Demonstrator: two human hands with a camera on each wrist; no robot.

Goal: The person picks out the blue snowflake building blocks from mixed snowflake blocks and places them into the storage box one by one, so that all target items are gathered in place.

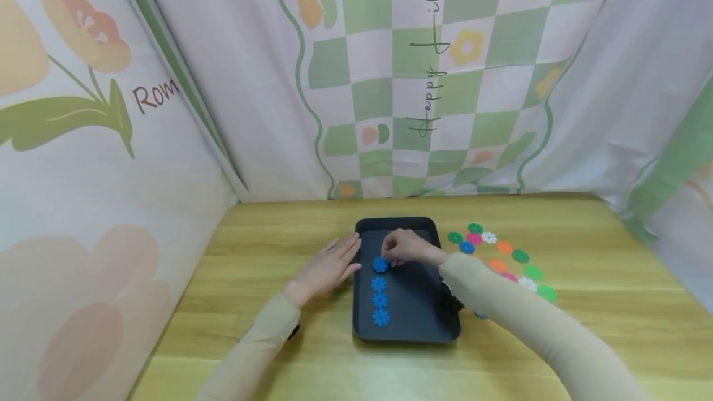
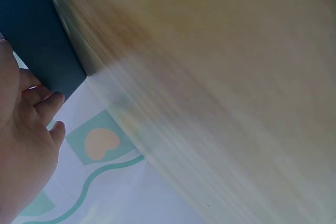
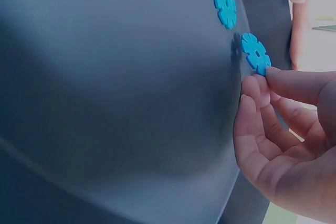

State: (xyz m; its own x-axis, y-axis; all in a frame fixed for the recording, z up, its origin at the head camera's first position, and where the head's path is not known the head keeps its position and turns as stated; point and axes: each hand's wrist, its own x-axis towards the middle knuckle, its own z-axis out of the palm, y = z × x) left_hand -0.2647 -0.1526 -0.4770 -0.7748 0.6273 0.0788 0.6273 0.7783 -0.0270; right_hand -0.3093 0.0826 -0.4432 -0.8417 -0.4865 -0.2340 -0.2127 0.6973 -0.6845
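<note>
A dark rectangular tray lies on the table, longer from front to back than across. My right hand is over its upper part and pinches a blue notched plastic disc between thumb and fingertips. That disc is tilted and held just off the tray floor, with its shadow beside it. Three more blue discs form a column in the tray, nearer me. Against the tray's left rim rests my left hand, its fingers extended; the left wrist view shows these fingers at the tray's outer side.
Right of the tray, loose notched discs in orange, green, pink, white and blue are scattered on the wooden table. My right forearm covers some of them. A printed curtain hangs behind the table and another at the left.
</note>
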